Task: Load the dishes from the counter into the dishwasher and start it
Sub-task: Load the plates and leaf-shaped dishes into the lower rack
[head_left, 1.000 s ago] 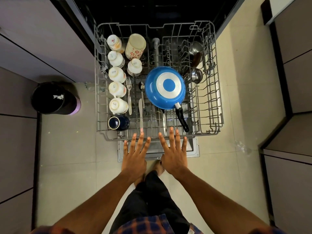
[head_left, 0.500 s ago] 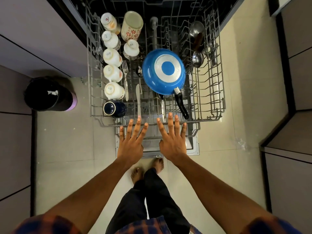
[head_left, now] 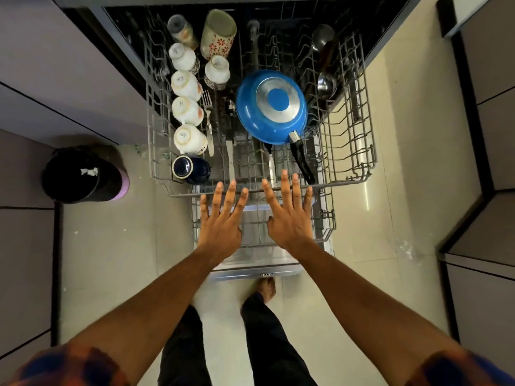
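The upper wire rack [head_left: 359, 151] of the dishwasher is partly slid in under the counter. It holds an upturned blue pan [head_left: 271, 107] with a black handle, a row of white cups [head_left: 186, 112] down the left, a dark blue cup [head_left: 191, 168], a patterned tumbler [head_left: 218, 34], a fork [head_left: 207, 115] and steel ladles [head_left: 326, 83]. My left hand [head_left: 221, 221] and my right hand [head_left: 289, 215] are flat with fingers spread, fingertips at the rack's front rail. Neither holds anything. A lower rack [head_left: 326, 232] shows beneath them.
The open dishwasher door [head_left: 256, 270] lies below my hands, my foot just behind it. A black bin [head_left: 80, 175] stands on the floor at the left. Grey cabinets line both sides, with tiled floor between.
The upper rack has slid further into the dishwasher, with both open hands following its front rail. The far cups are now in shadow under the counter.
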The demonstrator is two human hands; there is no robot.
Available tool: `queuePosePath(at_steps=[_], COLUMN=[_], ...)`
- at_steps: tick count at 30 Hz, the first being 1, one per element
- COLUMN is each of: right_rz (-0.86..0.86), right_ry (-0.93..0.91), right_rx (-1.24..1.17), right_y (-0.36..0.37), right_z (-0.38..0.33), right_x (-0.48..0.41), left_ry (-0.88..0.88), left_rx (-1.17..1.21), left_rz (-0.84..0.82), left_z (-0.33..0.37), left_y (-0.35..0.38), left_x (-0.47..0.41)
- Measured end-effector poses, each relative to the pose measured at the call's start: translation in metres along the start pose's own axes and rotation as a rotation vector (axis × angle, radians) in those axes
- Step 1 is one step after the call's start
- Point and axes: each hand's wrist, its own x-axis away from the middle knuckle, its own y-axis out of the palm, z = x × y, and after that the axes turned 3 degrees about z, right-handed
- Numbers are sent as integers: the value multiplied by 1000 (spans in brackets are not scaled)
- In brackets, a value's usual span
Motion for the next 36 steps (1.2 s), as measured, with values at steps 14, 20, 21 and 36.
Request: queuePosePath(at_steps=[14, 20, 21, 36], right_rz=[105, 63, 62, 83], right_ry=[12, 42, 59, 130], right_rx=[111, 147, 146, 113], right_y=[-21, -45, -49, -78], right_z=[9, 7, 5, -5], right_x=[-94, -145, -156, -255], left_ry=[50, 27, 23, 130], left_rx=[72, 67, 70, 65], left_rz=[-60, -15, -14, 111], left_z=[-24, -41, -44, -94], left_y=[-31, -48, -53, -80], left_x=[-92, -141, -152, -247])
